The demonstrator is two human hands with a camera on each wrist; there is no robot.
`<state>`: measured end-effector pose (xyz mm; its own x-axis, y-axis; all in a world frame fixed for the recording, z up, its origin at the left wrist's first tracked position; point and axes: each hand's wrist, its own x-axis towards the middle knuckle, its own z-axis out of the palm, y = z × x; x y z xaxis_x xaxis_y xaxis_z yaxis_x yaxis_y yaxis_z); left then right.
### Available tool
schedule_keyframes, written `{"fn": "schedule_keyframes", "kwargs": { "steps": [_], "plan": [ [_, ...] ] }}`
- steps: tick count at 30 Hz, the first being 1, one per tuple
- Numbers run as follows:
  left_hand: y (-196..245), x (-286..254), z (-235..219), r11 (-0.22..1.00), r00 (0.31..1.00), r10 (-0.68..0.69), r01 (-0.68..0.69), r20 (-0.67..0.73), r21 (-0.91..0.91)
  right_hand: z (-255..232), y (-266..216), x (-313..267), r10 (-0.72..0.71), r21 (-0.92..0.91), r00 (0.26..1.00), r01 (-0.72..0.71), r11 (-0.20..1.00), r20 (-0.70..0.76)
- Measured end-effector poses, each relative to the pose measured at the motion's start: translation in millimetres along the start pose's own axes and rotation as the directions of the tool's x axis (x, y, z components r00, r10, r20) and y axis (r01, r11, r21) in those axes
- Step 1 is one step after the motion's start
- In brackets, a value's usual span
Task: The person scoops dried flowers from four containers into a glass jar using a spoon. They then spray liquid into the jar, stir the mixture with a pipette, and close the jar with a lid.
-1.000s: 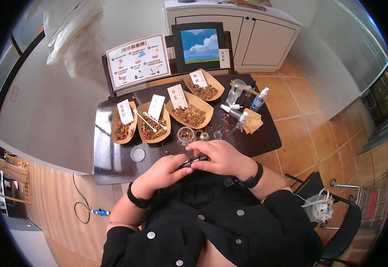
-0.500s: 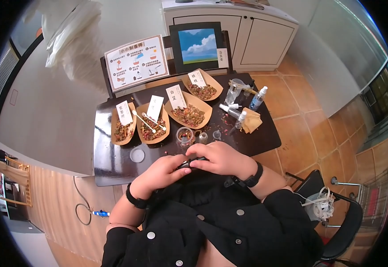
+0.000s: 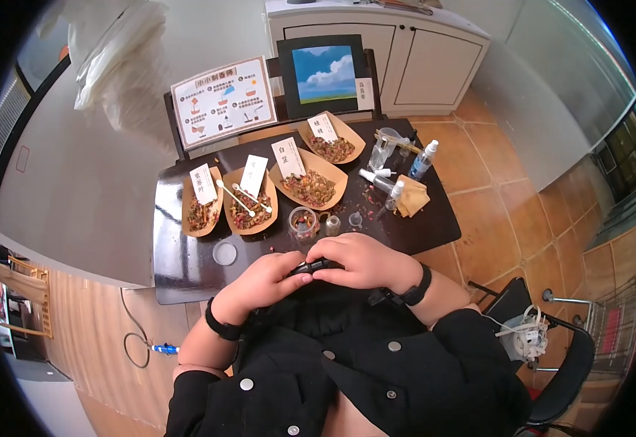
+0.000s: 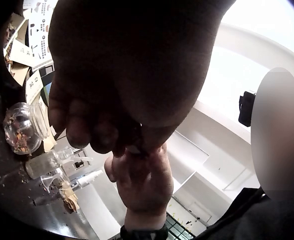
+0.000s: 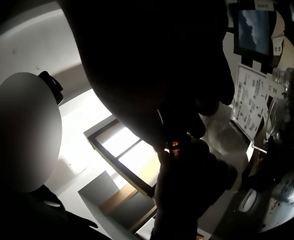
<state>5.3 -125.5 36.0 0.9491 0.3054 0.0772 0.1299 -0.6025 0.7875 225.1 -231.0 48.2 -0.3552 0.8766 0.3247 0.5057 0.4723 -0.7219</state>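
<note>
Both hands meet over the near edge of the dark table (image 3: 260,285). The left hand (image 3: 267,280) pinches one end of a small black cylindrical item (image 3: 315,266), and the right hand (image 3: 362,262) grips its other end with thumb and fingers. Just beyond the fingers stand a clear jar (image 3: 304,223) with dried bits inside and a small glass bottle (image 3: 332,225). In the left wrist view, the left hand (image 4: 132,65) is dark, its fingertips close to the right hand (image 4: 144,182). Shadow hides most of the held item in both wrist views.
Paper trays (image 3: 251,223) of dried herbs with label cards line the table's far side. A round lid (image 3: 225,253) lies left. Spray bottles (image 3: 424,160), a clear cup (image 3: 383,149), a small funnel (image 3: 356,219) and folded tan cloth (image 3: 412,197) sit right.
The right hand's raised fingers have come down onto the black item, and its knuckles have shifted slightly. Both hands stay in nearly the same place; the head view has shifted a little.
</note>
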Motion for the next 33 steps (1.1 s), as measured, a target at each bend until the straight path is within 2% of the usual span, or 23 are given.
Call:
{"fn": "schedule_keyframes", "kwargs": {
  "steps": [3, 5, 6, 8, 9, 10, 11, 12, 14, 16, 17, 19, 20, 21, 22, 23, 25, 26, 28, 30, 31, 32, 33],
  "plan": [
    [2, 2, -1, 1.0, 1.0, 0.005, -0.005, 0.013, 0.006, 8, 8, -3, -0.022, -0.024, 0.999, 0.021, 0.999, -0.05],
    [-2, 3, -1, 0.995, 0.999, 0.026, -0.029, 0.028, 0.092, 12, 12, -3, 0.088, 0.025, 0.996, -0.088, 0.996, -0.018],
    [-3, 5, -1, 0.995, 0.999, 0.027, -0.029, 0.029, 0.093, 14, 15, -2, 0.089, 0.025, 0.996, -0.088, 0.996, -0.02],
    [-4, 10, 1, 0.898, 0.971, 0.216, -0.155, -0.104, 0.411, 21, 22, 2, 0.238, 0.246, 0.965, -0.206, 0.947, -0.108],
    [-4, 13, 2, 0.898, 0.971, 0.216, -0.156, -0.103, 0.411, 29, 34, 3, 0.242, 0.335, 0.957, -0.178, 0.925, -0.16],
    [-4, 15, 3, 0.834, 0.962, 0.242, -0.141, -0.124, 0.534, 35, 42, 5, 0.242, 0.334, 0.957, -0.178, 0.925, -0.16],
    [-4, 17, 4, 0.754, 0.952, 0.271, -0.118, -0.142, 0.647, 39, 49, 6, 0.272, 0.459, 0.943, -0.159, 0.874, -0.191],
    [-4, 19, 4, 0.753, 0.952, 0.272, -0.118, -0.142, 0.647, 42, 54, 7, 0.306, 0.574, 0.927, -0.132, 0.808, -0.217],
    [-4, 23, 4, 0.655, 0.929, 0.341, -0.124, -0.145, 0.745, 39, 49, 10, 0.321, 0.608, 0.915, -0.113, 0.786, -0.245],
    [-7, 26, 5, 0.63, 0.925, 0.354, -0.125, -0.14, 0.767, 29, 43, 8, 0.495, 0.79, 0.868, -0.283, 0.544, -0.03],
    [-9, 28, 6, 0.603, 0.92, 0.368, -0.126, -0.135, 0.788, 28, 43, 8, 0.497, 0.791, 0.867, -0.285, 0.542, -0.028],
    [-12, 31, 7, 0.591, 0.923, 0.363, -0.122, -0.127, 0.797, 26, 44, 8, 0.571, 0.878, 0.819, -0.308, 0.365, 0.05],
    [-13, 32, 8, 0.576, 0.926, 0.358, -0.118, -0.12, 0.809, 25, 44, 8, 0.571, 0.878, 0.819, -0.308, 0.366, 0.05],
    [-14, 33, 9, 0.576, 0.926, 0.358, -0.117, -0.12, 0.809, 23, 45, 7, 0.56, 0.854, 0.828, -0.311, 0.416, 0.029],
    [-14, 34, 10, 0.601, 0.918, 0.369, -0.116, -0.146, 0.791, 21, 46, 7, 0.547, 0.828, 0.837, -0.313, 0.465, 0.009],
    [-15, 35, 11, 0.626, 0.909, 0.38, -0.115, -0.173, 0.772, 18, 46, 6, 0.546, 0.828, 0.838, -0.313, 0.465, 0.01],
    [-11, 36, 8, 0.654, 0.904, 0.374, -0.1, -0.206, 0.75, 3, 43, 3, 0.546, 0.723, 0.819, -0.268, 0.637, -0.177],
    [-9, 36, 8, 0.683, 0.899, 0.368, -0.087, -0.238, 0.725, -9, 41, 0, 0.573, 0.759, 0.787, -0.226, 0.611, -0.227],
    [-16, 33, 5, 0.675, 0.918, 0.332, -0.071, -0.217, 0.734, -30, 52, -7, 0.544, 0.713, 0.745, -0.133, 0.689, -0.387],
    [-23, 32, 2, 0.663, 0.933, 0.302, -0.058, -0.196, 0.747, -38, 64, -9, 0.356, 0.361, 0.703, -0.149, 0.92, -0.616],
    [-25, 31, 2, 0.659, 0.935, 0.302, -0.065, -0.185, 0.749, -42, 57, -9, 0.366, 0.245, 0.698, -0.272, 0.931, -0.616],
    [-27, 31, 3, 0.656, 0.937, 0.302, -0.072, -0.174, 0.751, -45, 52, -8, 0.365, 0.244, 0.697, -0.272, 0.931, -0.618],
    [-28, 31, 5, 0.656, 0.937, 0.302, -0.073, -0.173, 0.751, -47, 46, -6, 0.442, 0.099, 0.701, -0.474, 0.875, -0.56]
  ]
}}
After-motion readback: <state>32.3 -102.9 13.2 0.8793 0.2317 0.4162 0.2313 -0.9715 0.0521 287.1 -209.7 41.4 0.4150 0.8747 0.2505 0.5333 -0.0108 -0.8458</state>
